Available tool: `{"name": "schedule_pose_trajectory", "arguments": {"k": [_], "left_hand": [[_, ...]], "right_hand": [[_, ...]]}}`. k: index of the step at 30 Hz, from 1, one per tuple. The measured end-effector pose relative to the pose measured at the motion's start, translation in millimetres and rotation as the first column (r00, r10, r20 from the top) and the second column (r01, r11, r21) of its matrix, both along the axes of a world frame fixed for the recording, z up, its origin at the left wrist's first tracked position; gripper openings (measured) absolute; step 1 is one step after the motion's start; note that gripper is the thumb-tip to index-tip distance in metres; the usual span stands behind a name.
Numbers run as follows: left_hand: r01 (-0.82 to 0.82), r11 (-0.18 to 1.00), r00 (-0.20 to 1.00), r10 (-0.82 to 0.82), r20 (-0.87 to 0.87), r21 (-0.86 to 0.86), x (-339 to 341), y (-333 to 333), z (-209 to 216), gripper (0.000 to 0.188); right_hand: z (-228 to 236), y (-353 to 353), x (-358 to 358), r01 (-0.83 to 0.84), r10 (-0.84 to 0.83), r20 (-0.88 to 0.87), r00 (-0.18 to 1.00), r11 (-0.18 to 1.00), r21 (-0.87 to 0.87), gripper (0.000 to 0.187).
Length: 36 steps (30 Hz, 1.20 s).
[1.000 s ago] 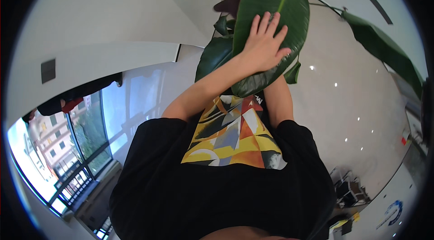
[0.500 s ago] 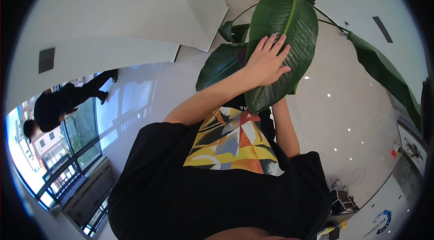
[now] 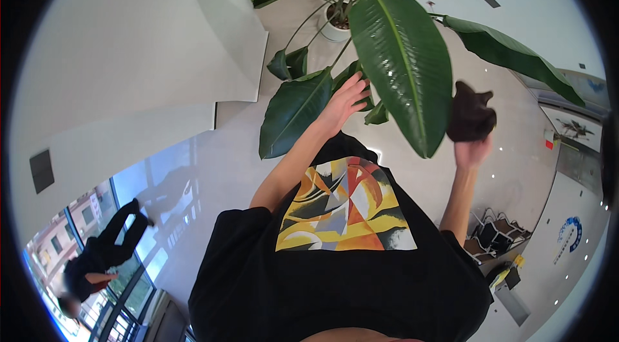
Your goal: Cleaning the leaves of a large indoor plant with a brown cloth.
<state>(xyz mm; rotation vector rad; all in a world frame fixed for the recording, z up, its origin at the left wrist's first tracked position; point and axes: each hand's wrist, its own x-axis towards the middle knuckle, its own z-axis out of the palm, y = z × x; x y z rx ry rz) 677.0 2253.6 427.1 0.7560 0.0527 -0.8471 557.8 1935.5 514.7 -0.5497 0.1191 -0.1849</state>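
A potted plant with large glossy green leaves stands in front of me. Its biggest leaf (image 3: 403, 65) hangs between my hands. My left hand (image 3: 345, 105) has its fingers apart and reaches behind the left edge of that leaf, next to a smaller dark leaf (image 3: 293, 113). My right hand (image 3: 472, 150) is raised to the right of the big leaf, gripping a crumpled dark brown cloth (image 3: 469, 115) that sits close to the leaf's edge. My black T-shirt with a coloured print (image 3: 345, 206) fills the lower middle.
The plant's white pot (image 3: 334, 25) stands on a shiny pale floor by a white wall corner (image 3: 245, 52). Another person in black (image 3: 100, 255) is near the glass windows at lower left. Chairs (image 3: 490, 235) stand at lower right.
My left hand has slid off the face of the big leaf to its left edge. My right hand has come out to the right, holding the dark cloth. The view has tilted.
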Motion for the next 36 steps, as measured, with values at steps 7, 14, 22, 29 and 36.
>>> {"name": "schedule_pose_trajectory", "arguments": {"k": [7, 14, 22, 29, 36], "left_hand": [[-0.136, 0.988, 0.961, 0.114, -0.254, -0.071, 9, -16, 5, 0.044], [-0.264, 0.945, 0.935, 0.201, -0.292, -0.194, -5, -5, 18, 0.058], [-0.421, 0.891, 0.868, 0.341, -0.362, -0.171, -9, 22, 27, 0.072], [-0.486, 0.854, 0.812, 0.362, -0.458, -0.185, -17, 28, 31, 0.048], [-0.407, 0.891, 0.828, 0.267, -0.493, -0.202, -15, 24, 31, 0.047]], "right_hand": [[38, 76, 114, -0.105, -0.370, -0.157, 0.916, 0.156, -0.982, 0.038], [-44, 174, 210, 0.057, 0.273, -0.040, 0.961, -0.338, -0.939, 0.034], [-18, 196, 121, -0.125, 0.618, -0.296, 0.728, -0.305, -0.944, 0.030], [-43, 170, 135, 0.180, 0.611, -0.173, 0.772, -0.472, -0.863, 0.026], [-87, 131, 254, 0.097, 0.318, -0.115, 0.941, -0.579, -0.809, 0.032]]}}
